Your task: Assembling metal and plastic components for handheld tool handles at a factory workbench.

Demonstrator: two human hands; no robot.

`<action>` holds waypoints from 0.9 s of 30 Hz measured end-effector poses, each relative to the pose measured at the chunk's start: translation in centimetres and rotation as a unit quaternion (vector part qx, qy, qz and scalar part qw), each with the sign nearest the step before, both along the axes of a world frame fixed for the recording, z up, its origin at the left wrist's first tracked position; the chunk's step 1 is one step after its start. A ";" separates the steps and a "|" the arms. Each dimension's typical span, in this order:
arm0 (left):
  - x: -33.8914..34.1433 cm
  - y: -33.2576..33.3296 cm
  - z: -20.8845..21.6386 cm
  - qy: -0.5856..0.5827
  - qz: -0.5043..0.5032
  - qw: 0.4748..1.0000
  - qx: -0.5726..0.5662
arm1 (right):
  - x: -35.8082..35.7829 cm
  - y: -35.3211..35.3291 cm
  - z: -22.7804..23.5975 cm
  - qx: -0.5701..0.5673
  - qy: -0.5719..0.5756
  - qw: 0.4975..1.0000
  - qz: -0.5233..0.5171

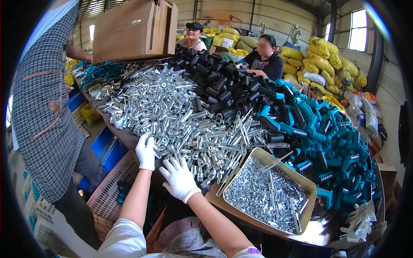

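Observation:
A big heap of shiny metal tube-like fittings and rods (167, 107) covers the middle of the table. At the heap's near left edge is my left hand (145, 151) in a white glove, fingers pointing up and slightly apart, with nothing visible in them. Just right of it, my right hand (178, 178), also white-gloved, lies with spread fingers against the nearest metal fittings (206, 165). No held part shows in it, though its palm side is hidden. Right of my hands stands a cream tray (313, 195) full of small metal pieces (262, 191) and a few rods.
Black plastic sleeves (223, 86) and teal-and-black handles (331, 146) are heaped behind and right. At left, a person in a checked apron (47, 99) stands by a large cardboard box (124, 32). Two people sit opposite. A pink basket (109, 189) stands below the table edge.

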State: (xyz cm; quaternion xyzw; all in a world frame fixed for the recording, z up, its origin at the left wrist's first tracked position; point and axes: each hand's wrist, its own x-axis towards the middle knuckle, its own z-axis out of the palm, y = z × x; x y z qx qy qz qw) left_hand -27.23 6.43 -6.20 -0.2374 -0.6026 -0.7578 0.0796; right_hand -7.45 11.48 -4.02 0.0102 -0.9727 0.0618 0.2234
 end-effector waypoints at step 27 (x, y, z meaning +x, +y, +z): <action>0.5 -0.2 0.2 0.015 -0.012 1.000 -0.024 | 0.1 0.0 0.1 -0.008 0.000 1.000 0.000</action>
